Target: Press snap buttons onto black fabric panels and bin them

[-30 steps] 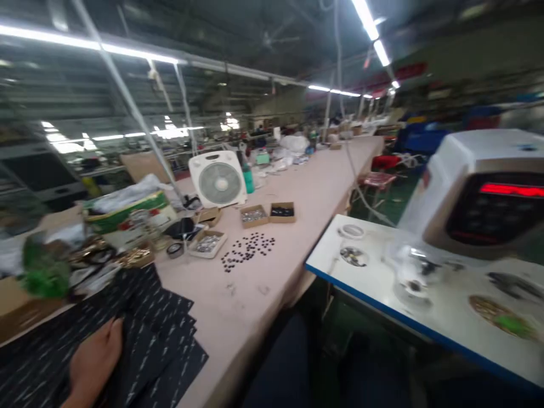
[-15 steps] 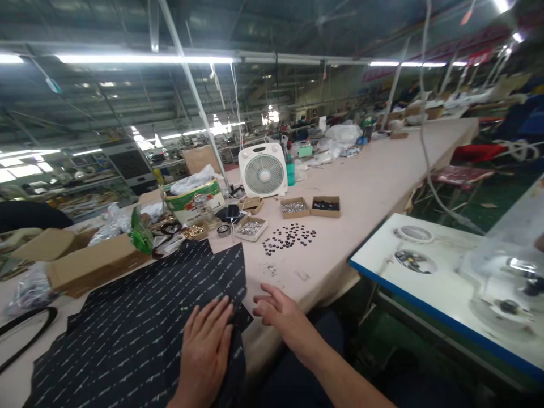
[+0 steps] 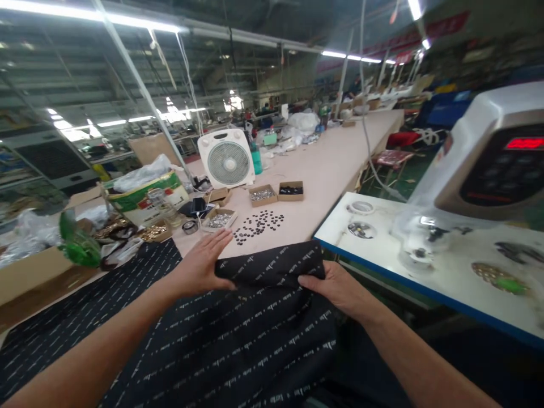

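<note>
Black fabric with rows of white print hangs over the near table edge, its upper edge lifted and folded over. At the right end of that edge, my right hand pinches the cloth between thumb and fingers. My left hand is beside the fold's left end, fingers stretched out and thumb apart. More of the printed fabric lies on the table to the left. Just beyond the fold, small black round pieces are scattered on the pale table.
Small boxes hold metal bits and black parts. A box fan stands behind them. On the right is a white machine table with a blue edge and a machine with a red display. A cardboard box is at left.
The view has swung right, bringing the machine's display in. My right hand has taken hold of the fabric, whose edge is now raised and folded. My left hand has come off the flat cloth.
</note>
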A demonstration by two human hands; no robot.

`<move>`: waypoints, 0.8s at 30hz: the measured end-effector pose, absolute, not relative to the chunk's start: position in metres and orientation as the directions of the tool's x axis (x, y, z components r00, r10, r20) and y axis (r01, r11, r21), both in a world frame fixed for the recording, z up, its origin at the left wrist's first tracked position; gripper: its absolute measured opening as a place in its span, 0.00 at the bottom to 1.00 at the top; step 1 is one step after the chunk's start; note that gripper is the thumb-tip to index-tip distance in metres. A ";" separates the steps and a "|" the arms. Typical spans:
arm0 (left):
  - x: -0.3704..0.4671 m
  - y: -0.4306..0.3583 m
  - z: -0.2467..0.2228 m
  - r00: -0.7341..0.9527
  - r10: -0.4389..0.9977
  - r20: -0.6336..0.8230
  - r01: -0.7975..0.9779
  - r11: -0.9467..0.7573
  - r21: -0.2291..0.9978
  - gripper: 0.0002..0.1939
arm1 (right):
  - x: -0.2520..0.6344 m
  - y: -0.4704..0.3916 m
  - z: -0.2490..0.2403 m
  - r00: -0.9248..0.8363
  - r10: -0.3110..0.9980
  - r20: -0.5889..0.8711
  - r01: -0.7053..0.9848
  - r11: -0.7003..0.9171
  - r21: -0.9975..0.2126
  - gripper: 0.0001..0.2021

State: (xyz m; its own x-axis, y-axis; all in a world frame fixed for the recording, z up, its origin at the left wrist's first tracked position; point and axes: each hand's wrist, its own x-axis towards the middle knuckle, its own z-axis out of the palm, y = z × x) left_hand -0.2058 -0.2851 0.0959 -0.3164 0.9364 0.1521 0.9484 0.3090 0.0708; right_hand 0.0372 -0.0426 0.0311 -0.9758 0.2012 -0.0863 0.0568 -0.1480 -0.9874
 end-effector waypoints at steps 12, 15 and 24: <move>-0.141 -0.194 0.082 -0.083 0.986 -0.142 0.779 0.153 0.608 0.14 | 0.068 -0.051 0.081 -0.819 0.209 0.534 0.051 0.954 -0.295 0.45; -0.127 -0.193 0.085 -0.164 0.981 -0.108 0.729 0.194 0.656 0.12 | 0.046 -0.062 0.057 -0.943 0.153 0.294 0.004 0.892 -0.452 0.35; -0.126 -0.212 0.063 -0.075 0.900 -0.430 0.703 0.353 0.617 0.11 | 0.034 -0.053 0.026 -0.994 0.084 -0.064 0.099 0.521 -0.848 0.05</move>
